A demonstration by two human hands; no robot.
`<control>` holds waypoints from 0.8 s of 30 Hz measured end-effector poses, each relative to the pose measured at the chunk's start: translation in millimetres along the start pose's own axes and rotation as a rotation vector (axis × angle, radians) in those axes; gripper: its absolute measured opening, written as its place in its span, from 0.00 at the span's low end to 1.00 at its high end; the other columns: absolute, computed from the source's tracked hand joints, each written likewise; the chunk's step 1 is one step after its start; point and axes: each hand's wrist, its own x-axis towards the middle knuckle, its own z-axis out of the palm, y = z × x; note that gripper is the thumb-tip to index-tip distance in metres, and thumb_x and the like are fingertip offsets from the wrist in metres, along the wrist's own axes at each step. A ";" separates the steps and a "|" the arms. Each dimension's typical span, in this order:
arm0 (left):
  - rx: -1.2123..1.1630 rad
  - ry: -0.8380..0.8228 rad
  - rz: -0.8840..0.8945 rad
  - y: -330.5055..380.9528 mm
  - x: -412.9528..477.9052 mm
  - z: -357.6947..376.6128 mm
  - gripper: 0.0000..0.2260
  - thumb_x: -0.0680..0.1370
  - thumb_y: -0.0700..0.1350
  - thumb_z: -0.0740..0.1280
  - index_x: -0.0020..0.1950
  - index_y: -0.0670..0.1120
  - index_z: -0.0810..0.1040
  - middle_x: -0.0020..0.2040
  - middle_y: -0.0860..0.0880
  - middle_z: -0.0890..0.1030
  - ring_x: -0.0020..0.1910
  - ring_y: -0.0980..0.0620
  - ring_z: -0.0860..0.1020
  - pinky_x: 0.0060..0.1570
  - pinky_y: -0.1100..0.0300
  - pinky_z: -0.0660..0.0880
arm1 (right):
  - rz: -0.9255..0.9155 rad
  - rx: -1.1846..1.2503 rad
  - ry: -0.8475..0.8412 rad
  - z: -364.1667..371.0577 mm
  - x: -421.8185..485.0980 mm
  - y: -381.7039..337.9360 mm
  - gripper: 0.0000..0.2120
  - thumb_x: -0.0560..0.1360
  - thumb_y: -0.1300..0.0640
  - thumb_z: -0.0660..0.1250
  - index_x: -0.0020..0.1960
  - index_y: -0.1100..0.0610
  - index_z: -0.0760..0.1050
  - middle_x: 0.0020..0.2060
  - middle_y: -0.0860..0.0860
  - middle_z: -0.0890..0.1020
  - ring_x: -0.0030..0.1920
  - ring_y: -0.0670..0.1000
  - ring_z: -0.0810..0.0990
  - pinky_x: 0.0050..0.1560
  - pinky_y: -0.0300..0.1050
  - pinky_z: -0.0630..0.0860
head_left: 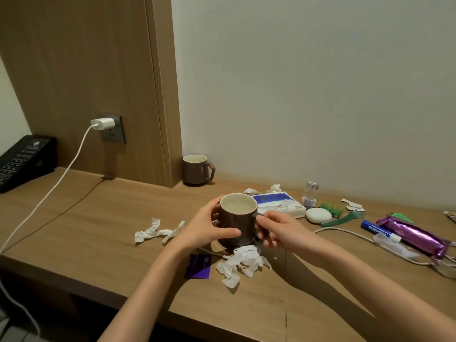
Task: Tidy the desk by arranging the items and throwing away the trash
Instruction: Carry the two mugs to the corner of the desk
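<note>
A brown mug (237, 218) with a pale inside stands upright at the middle of the wooden desk (98, 218). My left hand (209, 227) wraps its left side, and my right hand (276, 228) pinches its handle on the right. A second brown mug (197, 170) stands at the back by the wooden panel. Crumpled tissues lie left of the held mug (158, 232) and in front of it (241, 265). Next to the front tissue lies a purple wrapper (198, 265). More paper scraps (352, 204) rest near the wall at the right.
A tissue pack (278, 204), small bottle (310, 195), white oval case (318, 215), green razor (343, 219), blue lip balm (380, 230) and purple packet (414, 236) crowd the right side. A charger cable (61, 174) runs from the wall socket. A black phone (22, 161) sits far left.
</note>
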 end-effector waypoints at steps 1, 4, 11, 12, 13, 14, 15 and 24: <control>-0.010 0.000 0.007 -0.5 0.4 0.4 0.36 0.67 0.45 0.77 0.70 0.58 0.63 0.68 0.52 0.70 0.66 0.53 0.69 0.56 0.64 0.70 | 0.004 -0.011 0.004 2.2 0.9 -0.1 0.12 0.81 0.51 0.57 0.47 0.58 0.72 0.37 0.52 0.77 0.34 0.46 0.74 0.35 0.37 0.72; -0.040 0.009 0.022 -2.3 0.4 -1.9 0.34 0.67 0.47 0.77 0.67 0.61 0.64 0.63 0.57 0.72 0.65 0.53 0.70 0.52 0.68 0.71 | -0.014 -0.009 0.019 4.9 5.3 -1.7 0.12 0.82 0.51 0.56 0.44 0.57 0.70 0.37 0.52 0.73 0.37 0.49 0.72 0.40 0.41 0.73; -0.052 0.234 0.076 9.8 6.5 -24.9 0.34 0.66 0.48 0.77 0.70 0.53 0.67 0.66 0.52 0.73 0.66 0.52 0.70 0.57 0.60 0.72 | -0.124 -0.005 0.066 4.0 27.8 -34.1 0.13 0.82 0.51 0.55 0.52 0.60 0.72 0.41 0.53 0.74 0.45 0.50 0.75 0.44 0.41 0.73; -0.048 0.281 0.067 10.8 9.3 -29.8 0.35 0.66 0.49 0.77 0.70 0.53 0.67 0.67 0.52 0.72 0.66 0.52 0.70 0.60 0.56 0.70 | -0.139 -0.002 0.069 5.7 34.1 -39.8 0.13 0.82 0.52 0.55 0.52 0.60 0.72 0.42 0.52 0.74 0.46 0.51 0.75 0.44 0.40 0.73; -0.050 0.320 0.057 11.2 12.4 -34.7 0.34 0.66 0.49 0.77 0.69 0.53 0.68 0.67 0.51 0.72 0.66 0.52 0.69 0.61 0.54 0.69 | -0.151 0.012 0.070 8.0 41.0 -45.1 0.12 0.82 0.52 0.55 0.49 0.60 0.72 0.40 0.52 0.74 0.45 0.50 0.75 0.43 0.40 0.73; -0.057 0.349 0.052 10.3 15.3 -39.6 0.34 0.66 0.49 0.78 0.68 0.53 0.68 0.67 0.51 0.72 0.65 0.52 0.70 0.61 0.53 0.69 | -0.159 0.030 0.072 11.1 48.8 -50.1 0.12 0.82 0.53 0.55 0.45 0.58 0.71 0.38 0.51 0.73 0.42 0.49 0.74 0.41 0.40 0.72; -0.063 0.372 0.049 8.9 18.7 -44.7 0.33 0.65 0.49 0.78 0.67 0.54 0.68 0.67 0.51 0.72 0.63 0.53 0.70 0.60 0.54 0.70 | -0.164 0.043 0.075 14.5 57.0 -54.1 0.12 0.82 0.54 0.55 0.43 0.56 0.69 0.36 0.50 0.71 0.40 0.48 0.73 0.41 0.40 0.72; -0.081 0.457 -0.038 -20.6 56.5 -88.1 0.35 0.64 0.42 0.79 0.68 0.47 0.68 0.65 0.47 0.74 0.59 0.52 0.74 0.54 0.59 0.73 | -0.102 0.195 0.064 48.4 137.7 -62.9 0.12 0.81 0.59 0.55 0.40 0.56 0.69 0.33 0.50 0.69 0.34 0.47 0.70 0.34 0.39 0.70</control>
